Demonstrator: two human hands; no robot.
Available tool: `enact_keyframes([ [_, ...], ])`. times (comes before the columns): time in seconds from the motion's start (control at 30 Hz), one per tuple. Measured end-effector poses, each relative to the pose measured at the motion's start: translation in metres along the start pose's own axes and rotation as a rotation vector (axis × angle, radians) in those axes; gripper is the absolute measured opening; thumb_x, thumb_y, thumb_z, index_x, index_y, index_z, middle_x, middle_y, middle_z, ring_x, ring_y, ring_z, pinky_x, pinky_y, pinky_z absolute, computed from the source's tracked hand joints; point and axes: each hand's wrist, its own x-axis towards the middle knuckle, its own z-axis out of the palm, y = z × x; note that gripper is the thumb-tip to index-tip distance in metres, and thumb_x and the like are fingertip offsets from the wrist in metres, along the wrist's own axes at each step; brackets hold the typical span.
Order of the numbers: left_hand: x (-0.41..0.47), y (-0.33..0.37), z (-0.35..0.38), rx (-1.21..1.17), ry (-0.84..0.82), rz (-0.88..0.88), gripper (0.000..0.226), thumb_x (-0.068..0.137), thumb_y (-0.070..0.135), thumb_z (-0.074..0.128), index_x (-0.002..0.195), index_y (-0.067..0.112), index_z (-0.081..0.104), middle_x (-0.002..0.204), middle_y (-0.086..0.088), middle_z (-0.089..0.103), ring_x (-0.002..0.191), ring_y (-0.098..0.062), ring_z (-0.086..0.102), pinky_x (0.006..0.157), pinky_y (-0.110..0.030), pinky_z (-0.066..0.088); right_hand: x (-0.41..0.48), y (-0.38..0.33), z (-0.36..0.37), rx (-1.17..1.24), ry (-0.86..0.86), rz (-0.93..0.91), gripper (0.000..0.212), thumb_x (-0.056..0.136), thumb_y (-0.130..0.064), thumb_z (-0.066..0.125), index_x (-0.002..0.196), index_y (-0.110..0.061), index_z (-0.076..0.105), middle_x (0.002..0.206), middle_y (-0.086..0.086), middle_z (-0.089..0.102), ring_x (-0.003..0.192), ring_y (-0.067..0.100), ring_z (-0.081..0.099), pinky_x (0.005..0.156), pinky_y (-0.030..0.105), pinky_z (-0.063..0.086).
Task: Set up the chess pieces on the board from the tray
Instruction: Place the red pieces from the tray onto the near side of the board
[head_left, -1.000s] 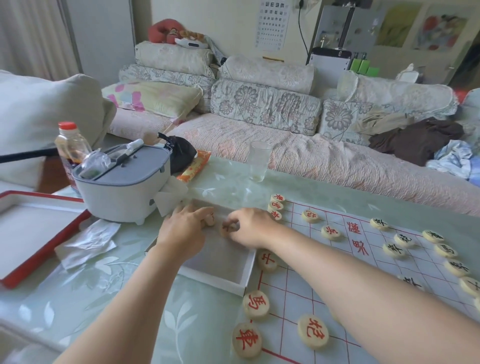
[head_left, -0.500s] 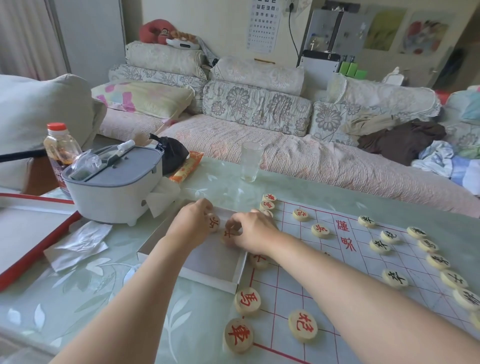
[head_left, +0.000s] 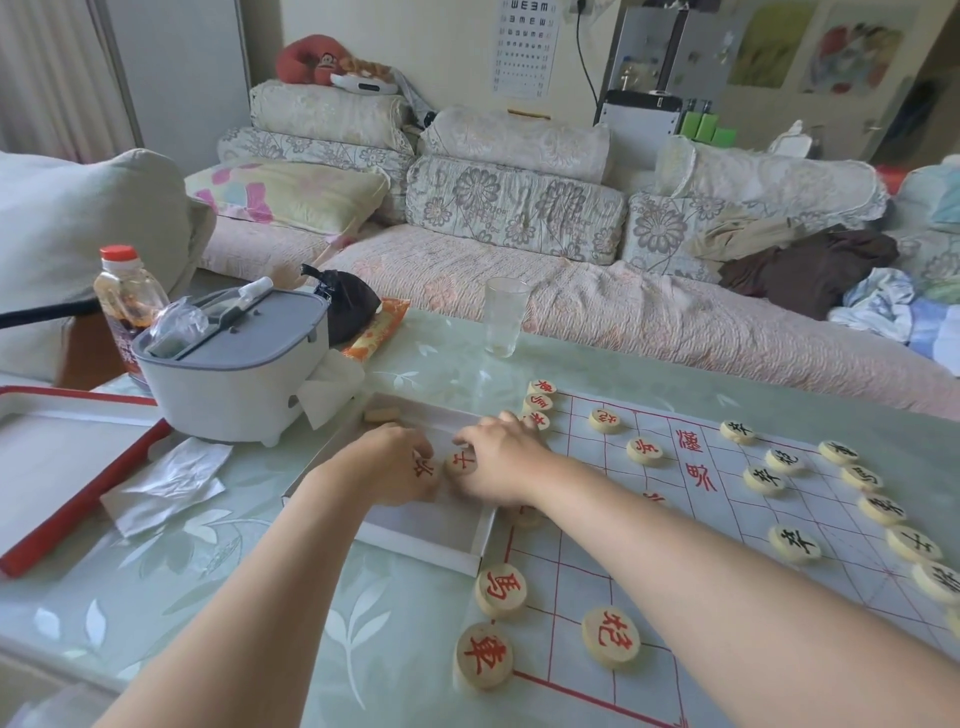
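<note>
Holding two red-lettered pieces inside the white tray (head_left: 415, 543), just left of the board (head_left: 727, 499).
Grips one piece (head_left: 423, 467) in the curled left hand (head_left: 389, 462), pinches the other piece (head_left: 461, 462) with right hand (head_left: 501, 460) fingers; spare piece (head_left: 382, 414) at tray's far-left corner, red pieces (head_left: 501, 590) along board's left side, black pieces (head_left: 795, 543) at right.

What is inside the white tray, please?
The left hand pinches one red-marked piece, the right hand another; a third piece lies at the far corner. Anything under them is hidden.
</note>
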Motion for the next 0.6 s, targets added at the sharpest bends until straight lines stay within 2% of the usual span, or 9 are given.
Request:
enact_keyframes([
  [0.07,0.0,0.001,0.003,0.025,0.026,0.019,0.059,0.075,0.048,0.072,0.129,0.028,0.055,0.133,0.0,0.049,0.117,-0.019,0.05,0.085,-0.022,0.037,-0.001,-0.002,0.002,-0.02,0.005,0.002,0.052,0.092,-0.051,0.049,0.14,-0.033,0.05,0.14,0.004,0.05,0.132,0.027,0.036,0.109,0.045,0.025],
  [0.13,-0.002,0.004,0.002,0.027,0.056,0.013,0.058,0.078,0.047,0.069,0.128,0.024,0.055,0.132,0.0,0.051,0.116,-0.02,0.051,0.083,-0.022,0.037,-0.002,-0.002,0.003,-0.01,0.027,-0.008,0.048,0.093,-0.053,0.048,0.137,-0.033,0.053,0.138,0.002,0.052,0.131,0.026,0.037,0.109,0.045,0.025],
  [0.23,-0.004,0.012,-0.004,-0.001,0.128,0.019,0.044,0.08,0.038,0.067,0.116,0.013,0.062,0.12,-0.005,0.055,0.101,-0.02,0.05,0.077,-0.023,0.04,-0.006,0.002,0.001,0.063,0.114,-0.03,0.046,0.091,-0.05,0.053,0.135,-0.033,0.053,0.136,-0.002,0.055,0.13,0.024,0.04,0.107,0.043,0.026],
  [0.33,-0.006,0.025,-0.007,-0.063,0.214,0.049,0.036,0.081,0.029,0.066,0.109,0.007,0.065,0.109,-0.006,0.053,0.092,-0.018,0.044,0.073,-0.021,0.036,-0.014,0.011,-0.007,0.152,0.195,-0.026,0.046,0.089,-0.046,0.059,0.132,-0.031,0.054,0.131,-0.005,0.058,0.126,0.022,0.044,0.106,0.04,0.028],
  [0.4,-0.008,0.035,-0.009,-0.107,0.229,0.07,0.036,0.08,0.027,0.067,0.112,0.01,0.064,0.107,-0.002,0.049,0.09,-0.015,0.042,0.073,-0.02,0.034,-0.023,0.02,-0.016,0.202,0.227,-0.009,0.044,0.088,-0.044,0.062,0.129,-0.028,0.056,0.128,-0.006,0.06,0.124,0.021,0.047,0.105,0.039,0.03],
  [0.5,-0.012,0.05,-0.009,-0.164,0.168,0.089,0.046,0.08,0.031,0.069,0.124,0.023,0.057,0.12,-0.001,0.051,0.098,-0.016,0.046,0.079,-0.023,0.036,-0.038,0.039,-0.028,0.227,0.264,0.02,0.04,0.088,-0.041,0.064,0.125,-0.026,0.059,0.126,-0.006,0.061,0.122,0.019,0.05,0.102,0.037,0.035],
  [0.6,-0.016,0.066,-0.008,-0.166,0.134,0.13,0.049,0.082,0.033,0.067,0.128,0.025,0.054,0.123,0.0,0.054,0.102,-0.018,0.052,0.079,-0.026,0.04,-0.052,0.058,-0.034,0.226,0.256,0.066,0.044,0.086,-0.035,0.068,0.127,-0.025,0.058,0.129,-0.005,0.06,0.121,0.019,0.052,0.102,0.033,0.039],
])
